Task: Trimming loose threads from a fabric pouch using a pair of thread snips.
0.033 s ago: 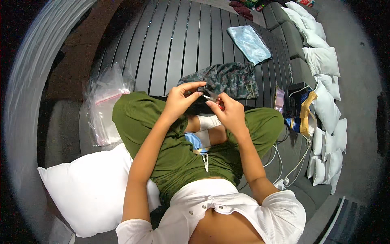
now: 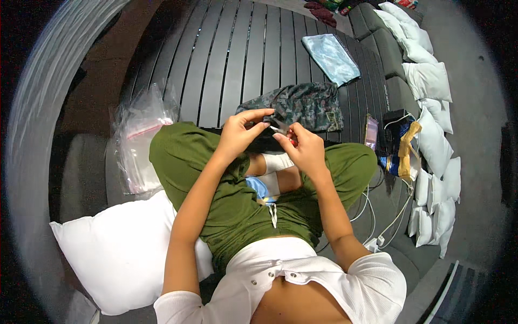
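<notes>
The left hand (image 2: 238, 134) curls with its fingers bent inward, thumb and forefinger pinched on the near edge of a dark camouflage-patterned fabric piece (image 2: 302, 105), soft and rumpled, which spreads away from both hands over the slats. Just beside it, the right hand (image 2: 305, 146) closes narrowly, its fingertips gripping a small thin object (image 2: 280, 128) with a pale glint and a touch of red; it is too small to tell what it is. The two hands almost touch, held above the crossed legs in olive-green ribbed trousers (image 2: 216, 178). Beyond the fabric runs a dark slatted platform (image 2: 237, 59) of long, smooth boards, and farther out on it lies a flat, pale blue, glossy rectangular packet (image 2: 330, 58). Left of the left hand sit crinkled clear plastic bags (image 2: 141, 141). Nearer the body on that side lies a plump white cushion (image 2: 116, 254). Right of the right hand are a tangle of white cables (image 2: 377, 216) and a row of small white pillows (image 2: 431, 129) along grey padding.
</notes>
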Demonstrator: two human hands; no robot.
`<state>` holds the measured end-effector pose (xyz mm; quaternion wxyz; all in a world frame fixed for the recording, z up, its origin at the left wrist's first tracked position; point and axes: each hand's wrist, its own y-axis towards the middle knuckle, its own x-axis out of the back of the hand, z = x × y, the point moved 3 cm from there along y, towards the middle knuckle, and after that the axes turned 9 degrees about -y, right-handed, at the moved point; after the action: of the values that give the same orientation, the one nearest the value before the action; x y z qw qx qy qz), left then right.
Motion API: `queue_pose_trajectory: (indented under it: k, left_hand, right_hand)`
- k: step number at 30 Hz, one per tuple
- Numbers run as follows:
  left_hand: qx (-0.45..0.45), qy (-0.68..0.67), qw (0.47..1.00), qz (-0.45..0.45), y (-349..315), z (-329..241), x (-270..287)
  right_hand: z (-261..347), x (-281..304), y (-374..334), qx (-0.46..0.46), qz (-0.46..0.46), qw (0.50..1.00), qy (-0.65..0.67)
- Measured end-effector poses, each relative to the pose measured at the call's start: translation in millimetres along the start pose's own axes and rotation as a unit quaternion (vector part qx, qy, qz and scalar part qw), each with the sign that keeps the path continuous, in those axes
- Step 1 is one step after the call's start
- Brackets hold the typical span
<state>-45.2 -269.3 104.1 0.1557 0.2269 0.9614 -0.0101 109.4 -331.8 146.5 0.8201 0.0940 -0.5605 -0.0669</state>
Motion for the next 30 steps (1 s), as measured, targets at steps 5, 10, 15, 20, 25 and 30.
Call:
queue_pose_trajectory:
  k: [5, 10, 15, 20, 25, 30]
  left_hand:
    - [-0.017, 0.026, 1.0, -0.004, 0.3, 0.5, -0.3]
    - [-0.013, 0.025, 1.0, 0.002, -0.1, 1.9, 0.4]
    - [-0.012, 0.042, 0.999, 0.004, 0.9, 1.2, -0.4]
    - [-0.002, 0.026, 0.999, 0.028, -0.5, 4.3, -2.1]
    - [0.018, -0.036, 0.999, 0.02, -0.8, 2.5, -2.1]
    - [0.018, -0.029, 0.999, 0.023, -0.6, 1.8, -1.1]
  right_hand:
    - [0.9, 0.5, 1.7, 0.02, -0.021, 0.999, -0.039]
    - [2.3, 1.4, 3.2, 0.042, -0.041, 0.997, -0.046]
    - [1.7, 1.6, 5.0, 0.042, -0.036, 0.998, -0.032]
    - [3.0, -0.3, 7.6, 0.052, -0.022, 0.998, -0.039]
    - [0.5, -1.1, 10.1, 0.047, -0.017, 0.998, -0.047]
    - [-0.3, -3.2, 10.4, 0.045, -0.019, 0.998, -0.027]
